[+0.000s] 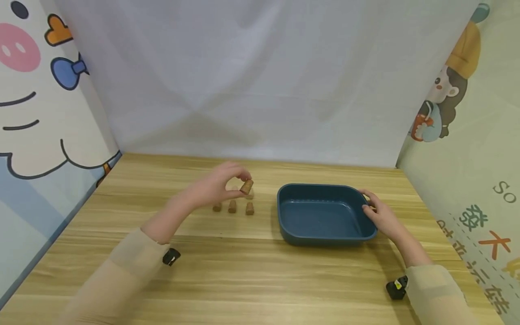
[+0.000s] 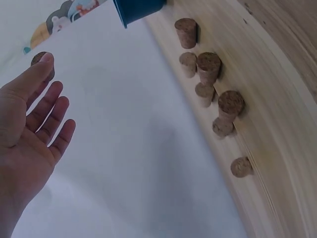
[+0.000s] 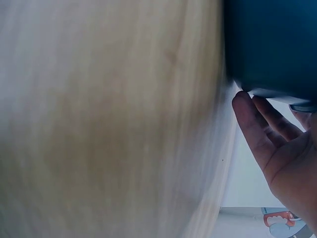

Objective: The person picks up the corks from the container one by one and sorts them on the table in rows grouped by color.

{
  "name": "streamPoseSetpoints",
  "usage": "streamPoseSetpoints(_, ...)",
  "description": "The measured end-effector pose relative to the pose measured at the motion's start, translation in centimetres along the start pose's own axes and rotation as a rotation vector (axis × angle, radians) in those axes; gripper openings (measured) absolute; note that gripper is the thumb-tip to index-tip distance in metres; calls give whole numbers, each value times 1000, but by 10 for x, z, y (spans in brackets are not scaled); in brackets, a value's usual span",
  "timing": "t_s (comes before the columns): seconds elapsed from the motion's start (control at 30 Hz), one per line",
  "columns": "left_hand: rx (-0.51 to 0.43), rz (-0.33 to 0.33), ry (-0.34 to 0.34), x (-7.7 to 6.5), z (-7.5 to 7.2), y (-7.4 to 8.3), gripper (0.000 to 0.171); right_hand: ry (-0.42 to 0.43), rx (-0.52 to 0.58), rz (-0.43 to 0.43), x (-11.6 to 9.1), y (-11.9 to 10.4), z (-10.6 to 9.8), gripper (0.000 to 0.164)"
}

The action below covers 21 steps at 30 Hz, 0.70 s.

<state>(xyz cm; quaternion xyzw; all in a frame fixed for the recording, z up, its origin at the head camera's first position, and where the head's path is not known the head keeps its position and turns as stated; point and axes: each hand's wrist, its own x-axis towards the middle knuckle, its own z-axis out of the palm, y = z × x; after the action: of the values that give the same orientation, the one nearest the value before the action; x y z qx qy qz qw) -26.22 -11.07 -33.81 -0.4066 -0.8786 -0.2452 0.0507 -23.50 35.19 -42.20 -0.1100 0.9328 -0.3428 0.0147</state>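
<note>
Between thumb and fingertips, my left hand (image 1: 219, 183) pinches a cork stopper (image 1: 246, 186), raised above the table. In the left wrist view this cork (image 2: 35, 58) is partly covered by the thumb, and the other fingers are spread. Below stand several more cork stoppers (image 1: 249, 209) in two rows; the back row is partly hidden by the hand in the head view. To their right sits a dark blue rectangular basin (image 1: 321, 219) with nothing in it. My right hand (image 1: 383, 216) grips the basin's right rim, the thumb on the rim and the fingers outside.
The wooden table (image 1: 243, 280) ends at a pale cloth (image 1: 252, 90) hanging along the back. Printed cartoon panels flank both sides. A small black device (image 1: 171, 256) is by the left wrist, and another black device (image 1: 396, 289) by the right.
</note>
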Motion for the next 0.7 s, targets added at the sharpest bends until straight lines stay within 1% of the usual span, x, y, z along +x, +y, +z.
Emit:
streamPoseSetpoints(0.13,-10,-52,23,-16,-6,-11,33,3,5,-2,0,-1,1,49)
streamPoseSetpoints(0.3,9,-76,65,-34,-9,-25,33,2,5,-2,0,-2,2,49)
streamPoseSetpoints(0.47,19,-93,107,-48,-5,-39,36,3,5,-5,0,0,2,49)
streamPoseSetpoints(0.6,0,-141,118,-58,1,-53,37,5,4,-7,-1,-1,2,49)
streamPoseSetpoints(0.7,2,-175,118,-64,5,-64,35,6,2,-9,-1,-3,1,49)
